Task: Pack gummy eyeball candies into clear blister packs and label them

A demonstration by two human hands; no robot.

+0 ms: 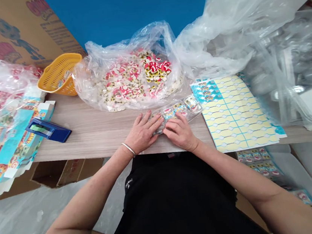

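Note:
A clear plastic blister strip [180, 109] with several rounded cups and small printed labels lies at a slant on the table. My left hand [143, 131] rests flat over its left end, fingers stretched out and a little apart; a metal bangle circles the wrist. Fingers slightly bent and apart, my right hand [181, 132] touches the strip's near edge beside the left fingertips. The cups under both hands are partly hidden. Right of the strip is a sheet of cream and blue stickers [237, 112], its upper-left labels still printed in place.
Behind the strip sits an open clear bag [136, 77] of small red, white and yellow pieces. A yellow basket [59, 75], a blue tape dispenser [49, 130] and printed cartons [15, 138] stand left. Plastic bags [288, 62] crowd the right. Filled packs [260, 163] lie below the table edge.

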